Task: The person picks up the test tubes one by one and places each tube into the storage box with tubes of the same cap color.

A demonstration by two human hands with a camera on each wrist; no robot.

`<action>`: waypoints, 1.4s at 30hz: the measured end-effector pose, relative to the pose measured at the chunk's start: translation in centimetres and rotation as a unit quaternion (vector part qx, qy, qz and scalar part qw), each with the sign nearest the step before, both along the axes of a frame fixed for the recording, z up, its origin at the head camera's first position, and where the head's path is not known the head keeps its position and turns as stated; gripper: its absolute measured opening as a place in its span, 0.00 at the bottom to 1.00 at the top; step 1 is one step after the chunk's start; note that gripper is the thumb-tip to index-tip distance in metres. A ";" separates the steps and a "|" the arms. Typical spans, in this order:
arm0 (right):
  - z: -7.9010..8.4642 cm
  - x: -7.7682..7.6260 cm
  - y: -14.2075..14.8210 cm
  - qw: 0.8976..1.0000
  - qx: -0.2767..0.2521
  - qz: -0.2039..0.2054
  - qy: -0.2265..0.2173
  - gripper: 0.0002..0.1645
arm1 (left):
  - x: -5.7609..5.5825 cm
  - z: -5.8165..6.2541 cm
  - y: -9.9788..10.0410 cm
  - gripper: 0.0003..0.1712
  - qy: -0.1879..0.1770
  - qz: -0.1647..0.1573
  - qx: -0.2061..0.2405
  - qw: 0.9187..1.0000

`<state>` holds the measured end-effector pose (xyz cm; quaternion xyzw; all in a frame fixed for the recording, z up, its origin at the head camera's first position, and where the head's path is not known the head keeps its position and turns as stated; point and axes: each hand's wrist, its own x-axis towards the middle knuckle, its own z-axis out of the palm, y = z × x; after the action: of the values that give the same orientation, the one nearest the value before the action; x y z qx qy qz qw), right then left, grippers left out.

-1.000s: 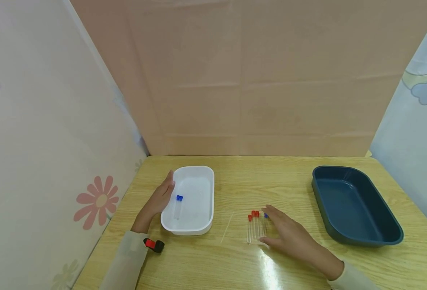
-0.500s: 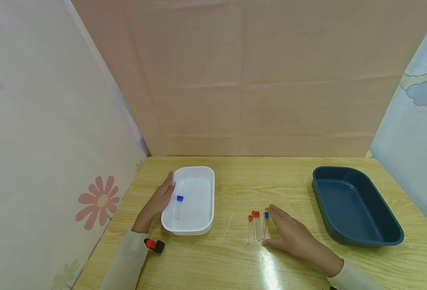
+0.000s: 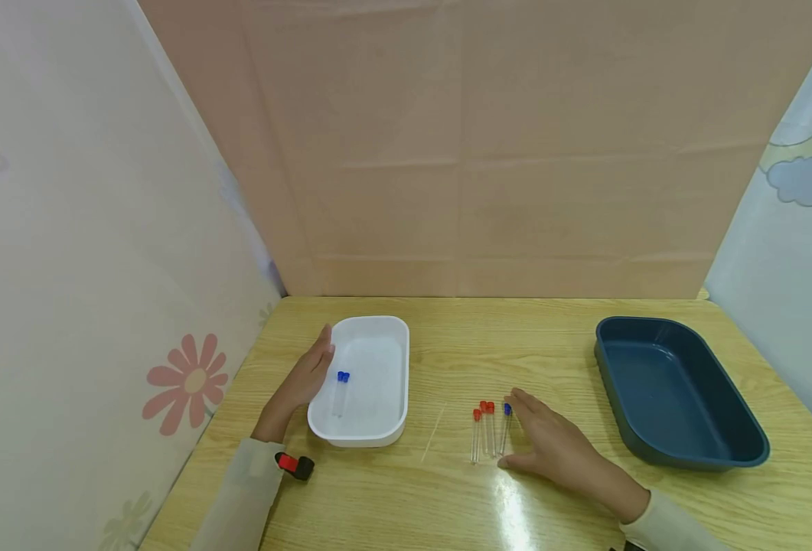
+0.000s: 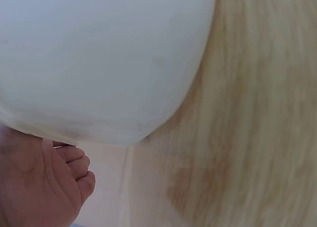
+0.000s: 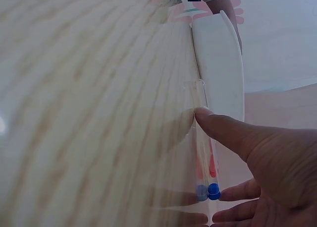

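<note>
A white tray (image 3: 378, 348) stands at the left with two blue-capped clear tubes (image 3: 341, 394) lying in it. My left hand (image 3: 307, 375) rests along its left rim with fingers extended; part of this hand is hidden behind the tray in the left wrist view. In the middle of the table, three red-capped tubes (image 3: 476, 432) lie beside one blue-capped tube (image 3: 505, 430). Spread around the blue-capped tube is my right hand (image 3: 557, 451), its fingertips by the cap and its thumb near the bottom end. In the right wrist view the thumb overlaps this tube (image 5: 214, 191).
A dark blue tray (image 3: 674, 390) stands at the right of the wooden table (image 3: 378, 497). Between the white tray and the tubes, a thin pale line (image 3: 433, 432) shows on the tabletop. A brown backdrop (image 3: 447, 191) closes off the far edge, with printed cloth on both sides.
My right hand has shifted slightly right and toward me, so more of the blue-capped tube shows. The left hand keeps its place at the white tray.
</note>
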<state>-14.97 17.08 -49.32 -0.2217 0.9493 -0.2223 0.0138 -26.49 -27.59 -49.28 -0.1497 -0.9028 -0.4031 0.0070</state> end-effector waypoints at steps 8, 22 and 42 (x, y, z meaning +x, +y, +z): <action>-0.2 -0.2 -0.1 1.000 0.005 0.001 0.009 0.58 | -0.1 -0.1 -0.1 0.34 0.000 -0.001 0.001 1.000; -0.1 -0.3 -0.1 1.000 0.005 -0.001 0.019 0.58 | 0.0 -0.1 0.0 0.36 -0.001 0.002 -0.002 1.000; -0.1 -0.3 0.0 1.000 -0.008 -0.008 0.002 0.58 | 0.0 0.0 -0.1 0.34 0.002 -0.001 0.000 1.000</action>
<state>-15.22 17.12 -49.39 -0.2151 0.9492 -0.2295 0.0085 -26.50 -27.73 -49.25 -0.1518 -0.9024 -0.4032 0.0081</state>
